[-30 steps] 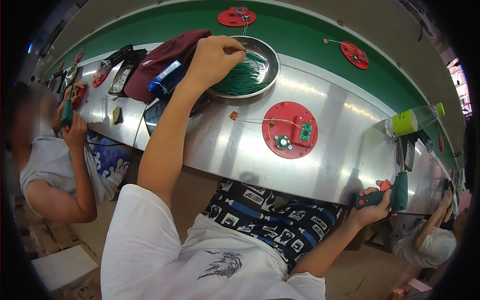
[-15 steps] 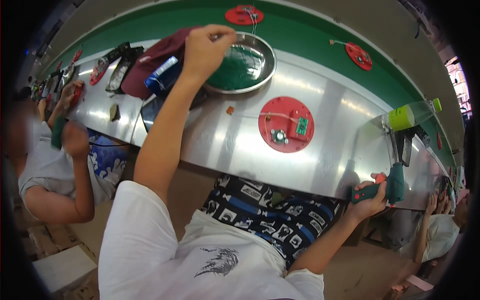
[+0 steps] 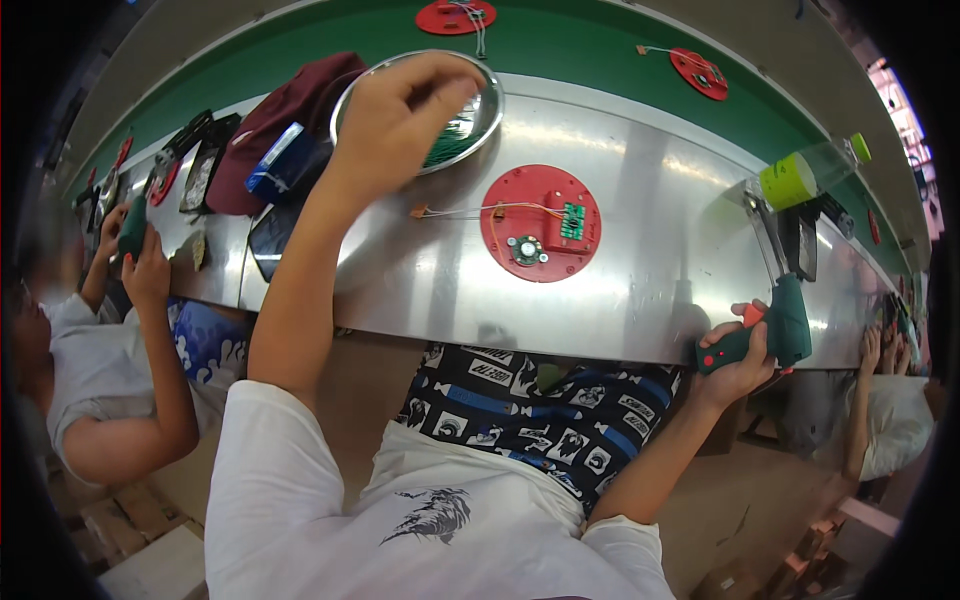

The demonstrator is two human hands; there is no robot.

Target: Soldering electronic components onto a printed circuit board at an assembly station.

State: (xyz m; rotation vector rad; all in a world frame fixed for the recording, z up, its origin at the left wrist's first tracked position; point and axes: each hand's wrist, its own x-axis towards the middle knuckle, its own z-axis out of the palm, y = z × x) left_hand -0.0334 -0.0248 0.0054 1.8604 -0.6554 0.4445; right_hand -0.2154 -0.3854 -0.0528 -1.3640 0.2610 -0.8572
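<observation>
red disc (image 3: 517, 213) lies flat between the steel surface's (image 3: 640, 300) front and back edges, green board (image 3: 573, 222) and round part (image 3: 527, 251) already seated, its plug (image 3: 419, 212) unjoined at the left. left hand (image 3: 390, 130), fingers curled, hangs over a bowl (image 3: 488, 112) by the back edge; cannot tell if it pinches anything. right hand (image 3: 742, 365) grips a green gun-shaped tool (image 3: 790, 320) near the front edge.

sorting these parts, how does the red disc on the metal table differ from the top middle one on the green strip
The table disc lies on the metal table; the upper disc lies on the green strip. The table disc's wires run left; the upper disc's wires run downward. The table disc looks larger than the upper disc. Both are red, round and wired.
</observation>
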